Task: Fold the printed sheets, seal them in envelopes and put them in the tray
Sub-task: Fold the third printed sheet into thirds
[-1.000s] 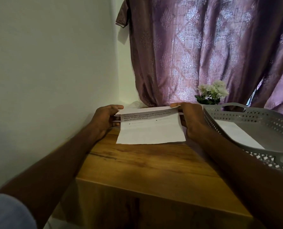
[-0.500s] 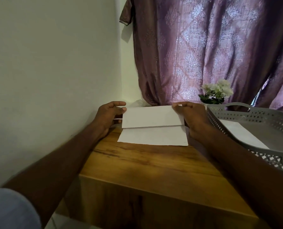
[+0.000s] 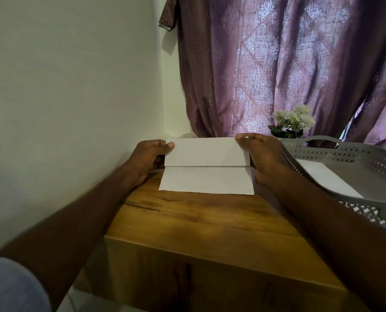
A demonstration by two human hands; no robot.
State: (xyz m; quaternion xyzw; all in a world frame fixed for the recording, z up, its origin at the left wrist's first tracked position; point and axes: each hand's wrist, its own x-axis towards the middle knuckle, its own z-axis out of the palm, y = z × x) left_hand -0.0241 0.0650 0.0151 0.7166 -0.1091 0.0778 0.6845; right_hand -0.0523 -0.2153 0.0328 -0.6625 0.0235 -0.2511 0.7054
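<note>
A white printed sheet (image 3: 206,167) lies at the far end of the wooden table (image 3: 198,221), its far part folded over toward me so only blank paper shows. My left hand (image 3: 150,157) pinches the folded flap's left corner with thumb on top. My right hand (image 3: 263,156) pinches the flap's right corner. A grey perforated tray (image 3: 367,172) stands to the right, with one white envelope (image 3: 327,179) lying inside it.
A white wall runs close along the left. A purple patterned curtain (image 3: 277,64) hangs behind the table. A small pot of white flowers (image 3: 292,122) stands just behind the tray's far corner. The table's near edge drops off toward me.
The far part of the sheet has been folded down over the printed text, which no longer shows. Both hands stay at the flap's corners.
</note>
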